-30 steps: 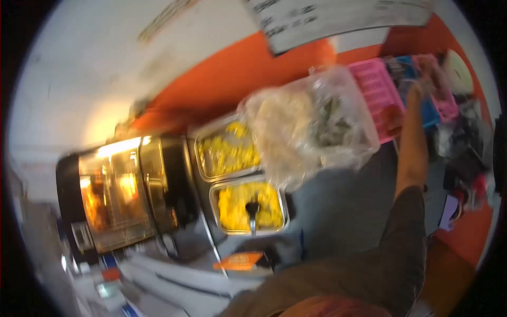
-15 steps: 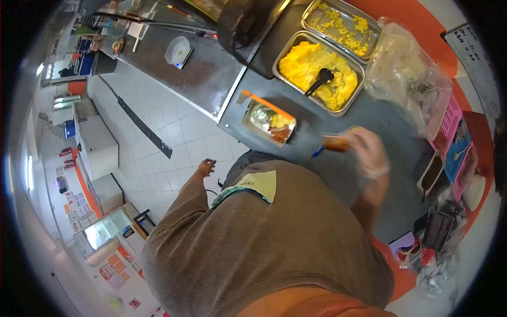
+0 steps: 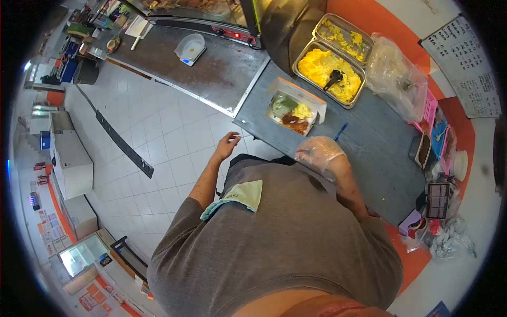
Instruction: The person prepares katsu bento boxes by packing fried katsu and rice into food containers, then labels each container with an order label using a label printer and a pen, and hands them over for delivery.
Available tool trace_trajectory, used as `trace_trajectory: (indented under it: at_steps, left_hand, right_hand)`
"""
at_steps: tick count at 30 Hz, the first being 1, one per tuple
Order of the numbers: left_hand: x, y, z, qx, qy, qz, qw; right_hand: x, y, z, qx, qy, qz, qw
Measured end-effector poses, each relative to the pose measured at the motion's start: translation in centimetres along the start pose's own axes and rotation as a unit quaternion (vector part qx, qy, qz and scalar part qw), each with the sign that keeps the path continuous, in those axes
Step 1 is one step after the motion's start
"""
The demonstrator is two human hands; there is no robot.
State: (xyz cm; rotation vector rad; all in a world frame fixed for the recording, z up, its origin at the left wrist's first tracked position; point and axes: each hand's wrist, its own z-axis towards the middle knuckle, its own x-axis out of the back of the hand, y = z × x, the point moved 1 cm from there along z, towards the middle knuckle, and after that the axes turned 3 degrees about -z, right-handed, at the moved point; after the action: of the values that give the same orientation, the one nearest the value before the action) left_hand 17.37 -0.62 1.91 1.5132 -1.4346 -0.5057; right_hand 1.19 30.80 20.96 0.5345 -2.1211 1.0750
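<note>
On the grey counter stands a paper meal box (image 3: 315,100) with its lid up. Inside it are a green leaf-like packet (image 3: 283,104), yellow shredded food (image 3: 301,110), a dark brown sachet-like piece (image 3: 290,120) and reddish-brown food (image 3: 300,127). My right hand (image 3: 321,153), in a clear plastic glove, is just in front of the box at the counter edge, fingers loosely bent and apart, with nothing visible in it. A blue pen (image 3: 341,131) lies beside it. My left hand (image 3: 228,146) hangs free over the floor, left of the counter, its fingers loosely apart and holding nothing.
Behind the box stand two metal trays of yellow food, the nearer tray (image 3: 361,91) with a black scoop (image 3: 333,79) in it. A plastic bag (image 3: 393,71) and pink basket (image 3: 429,110) sit to the right. A scale with a bowl (image 3: 190,48) is at the back left.
My right hand has moved left towards the box, and the brown piece it held is gone from it; a similar piece shows in the box. My left hand has risen slightly.
</note>
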Motion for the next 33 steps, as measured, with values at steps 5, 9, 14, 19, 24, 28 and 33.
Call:
trace_trajectory:
  at_steps: [5, 9, 14, 19, 24, 28, 33]
  left_hand:
    - [2.5, 6.8, -3.0, -0.108, -0.162, 0.048, 0.98]
    - [5.9, 11.1, -8.3, -0.23, -0.281, 0.082, 0.928]
    - [9.0, 11.3, -13.1, -0.28, -0.117, -0.013, 0.953]
    - [13.2, 6.3, -12.1, -0.09, 0.067, -0.53, 0.841]
    - [14.2, 3.6, -11.3, -0.122, 0.005, -0.533, 0.837]
    - [13.8, 3.2, -7.4, -0.181, -0.08, -0.489, 0.85]
    - [19.5, 11.3, -0.8, -0.132, -0.233, -0.463, 0.845]
  right_hand:
    - [1.1, -9.6, 1.4, -0.083, 0.31, -0.237, 0.917]
    - [0.0, -17.0, 5.9, -0.092, 0.363, -0.225, 0.9]
    - [-3.1, -26.2, 12.4, 0.036, 0.494, -0.055, 0.867]
    - [-11.0, -28.5, 21.9, 0.171, 0.468, 0.293, 0.816]
    - [-11.0, -30.8, 24.5, 0.099, 0.561, 0.331, 0.752]
    - [-9.6, -29.6, 27.4, -0.02, 0.558, 0.346, 0.754]
    - [-7.1, -28.8, 31.7, 0.08, 0.459, 0.466, 0.752]
